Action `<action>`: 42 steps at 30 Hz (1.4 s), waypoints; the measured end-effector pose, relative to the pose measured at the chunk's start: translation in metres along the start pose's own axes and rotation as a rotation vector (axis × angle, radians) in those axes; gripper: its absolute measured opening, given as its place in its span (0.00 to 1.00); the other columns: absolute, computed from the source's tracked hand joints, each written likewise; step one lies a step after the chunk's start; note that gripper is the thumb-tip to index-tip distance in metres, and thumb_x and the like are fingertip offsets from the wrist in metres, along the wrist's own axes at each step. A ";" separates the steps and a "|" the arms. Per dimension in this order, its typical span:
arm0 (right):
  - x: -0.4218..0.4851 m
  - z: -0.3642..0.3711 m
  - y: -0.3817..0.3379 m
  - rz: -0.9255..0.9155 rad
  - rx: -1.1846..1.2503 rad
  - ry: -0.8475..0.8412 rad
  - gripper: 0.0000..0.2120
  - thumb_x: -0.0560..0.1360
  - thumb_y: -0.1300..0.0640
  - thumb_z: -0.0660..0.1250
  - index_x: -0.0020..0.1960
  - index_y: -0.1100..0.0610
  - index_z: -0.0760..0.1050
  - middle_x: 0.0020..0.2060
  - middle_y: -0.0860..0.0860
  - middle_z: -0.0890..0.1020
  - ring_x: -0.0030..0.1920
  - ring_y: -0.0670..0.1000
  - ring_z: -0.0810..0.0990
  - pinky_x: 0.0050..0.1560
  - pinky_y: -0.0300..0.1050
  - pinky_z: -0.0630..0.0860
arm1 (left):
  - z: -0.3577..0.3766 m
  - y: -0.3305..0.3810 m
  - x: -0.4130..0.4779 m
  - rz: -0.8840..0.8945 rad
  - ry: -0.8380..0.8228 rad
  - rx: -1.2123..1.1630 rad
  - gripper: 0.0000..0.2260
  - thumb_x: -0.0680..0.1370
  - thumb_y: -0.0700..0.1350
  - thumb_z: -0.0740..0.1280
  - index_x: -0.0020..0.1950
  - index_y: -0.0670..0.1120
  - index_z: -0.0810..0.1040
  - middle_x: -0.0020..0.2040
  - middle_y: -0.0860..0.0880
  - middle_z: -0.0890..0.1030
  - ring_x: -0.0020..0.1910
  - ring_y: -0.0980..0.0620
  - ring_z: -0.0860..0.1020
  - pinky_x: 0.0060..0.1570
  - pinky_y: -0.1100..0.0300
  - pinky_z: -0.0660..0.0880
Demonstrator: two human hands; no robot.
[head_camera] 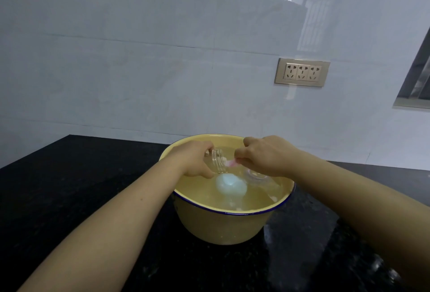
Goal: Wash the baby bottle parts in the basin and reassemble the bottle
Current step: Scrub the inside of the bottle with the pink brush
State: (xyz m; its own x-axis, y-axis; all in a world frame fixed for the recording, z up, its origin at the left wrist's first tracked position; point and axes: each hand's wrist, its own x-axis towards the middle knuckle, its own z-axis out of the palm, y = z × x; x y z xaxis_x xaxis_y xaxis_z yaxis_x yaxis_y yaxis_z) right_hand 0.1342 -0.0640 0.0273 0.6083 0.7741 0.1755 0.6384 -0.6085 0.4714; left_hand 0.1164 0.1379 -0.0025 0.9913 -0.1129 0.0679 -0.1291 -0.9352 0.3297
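A yellow basin (223, 226) with a blue rim stands on the black counter, filled with water. Over it my left hand (194, 160) grips the clear glass bottle (218, 160), tilted, its threaded mouth pointing right. My right hand (267, 158) pinches a small pink-and-white piece (231, 163), probably a brush or sponge, right at the bottle's mouth. A pale blue cap (230, 185) floats in the water below the bottle. A clear ring-like part (256, 174) lies in the water under my right hand, partly hidden.
The black stone counter (81, 198) stretches left and in front of the basin. A glossy tiled wall rises behind, with a triple socket plate (302, 72) at the right. A window frame (416, 77) sits at the far right.
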 end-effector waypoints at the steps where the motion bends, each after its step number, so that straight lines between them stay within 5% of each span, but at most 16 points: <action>1: -0.001 -0.001 -0.001 0.011 0.044 -0.037 0.23 0.78 0.36 0.51 0.57 0.49 0.76 0.43 0.49 0.72 0.39 0.53 0.74 0.38 0.43 0.67 | 0.000 0.000 0.000 0.000 -0.008 0.025 0.22 0.67 0.50 0.73 0.58 0.52 0.71 0.58 0.53 0.76 0.54 0.48 0.75 0.54 0.50 0.75; 6: 0.000 -0.010 -0.005 0.062 0.272 -0.226 0.20 0.74 0.38 0.64 0.60 0.48 0.77 0.49 0.48 0.80 0.45 0.49 0.73 0.43 0.42 0.67 | -0.001 0.002 -0.003 -0.003 -0.026 0.102 0.23 0.67 0.50 0.71 0.61 0.54 0.70 0.60 0.56 0.76 0.54 0.50 0.75 0.50 0.55 0.74; 15: 0.007 -0.009 -0.005 0.189 0.524 -0.132 0.13 0.70 0.57 0.68 0.54 0.50 0.78 0.32 0.42 0.75 0.35 0.43 0.74 0.36 0.40 0.70 | -0.002 0.004 -0.003 0.004 -0.111 0.047 0.23 0.70 0.48 0.71 0.64 0.53 0.70 0.58 0.52 0.76 0.52 0.48 0.75 0.53 0.52 0.75; 19: 0.007 -0.007 -0.001 0.191 0.643 -0.061 0.10 0.71 0.52 0.71 0.52 0.52 0.81 0.38 0.47 0.81 0.26 0.39 0.76 0.34 0.35 0.72 | -0.002 0.004 -0.003 -0.007 -0.179 0.016 0.26 0.73 0.48 0.70 0.69 0.53 0.67 0.53 0.53 0.73 0.50 0.50 0.72 0.50 0.59 0.70; 24: 0.016 0.001 -0.002 0.193 0.505 -0.069 0.14 0.73 0.42 0.67 0.53 0.49 0.81 0.39 0.47 0.81 0.40 0.45 0.74 0.43 0.42 0.72 | -0.002 0.005 -0.003 -0.033 -0.262 0.092 0.20 0.74 0.47 0.69 0.64 0.47 0.70 0.49 0.51 0.71 0.47 0.50 0.70 0.45 0.59 0.67; 33: 0.021 0.008 -0.010 0.276 0.241 -0.110 0.25 0.76 0.35 0.55 0.49 0.53 0.81 0.45 0.51 0.81 0.49 0.53 0.78 0.41 0.43 0.67 | 0.000 0.005 -0.001 -0.012 -0.231 0.150 0.28 0.74 0.48 0.70 0.71 0.48 0.65 0.65 0.48 0.73 0.59 0.48 0.72 0.54 0.58 0.69; 42: 0.010 0.002 -0.018 0.141 0.304 -0.325 0.31 0.76 0.34 0.53 0.41 0.61 0.78 0.32 0.51 0.74 0.38 0.53 0.72 0.36 0.45 0.66 | 0.003 0.006 -0.001 0.010 -0.326 0.263 0.25 0.75 0.51 0.68 0.70 0.48 0.67 0.66 0.47 0.73 0.62 0.46 0.72 0.58 0.56 0.69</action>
State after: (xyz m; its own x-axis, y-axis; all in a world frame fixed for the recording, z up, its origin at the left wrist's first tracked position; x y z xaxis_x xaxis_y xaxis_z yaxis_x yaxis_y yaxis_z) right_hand 0.1298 -0.0461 0.0190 0.7843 0.6148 -0.0827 0.6186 -0.7651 0.1788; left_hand 0.1144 0.1309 -0.0035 0.9520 -0.1828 -0.2457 -0.1691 -0.9827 0.0759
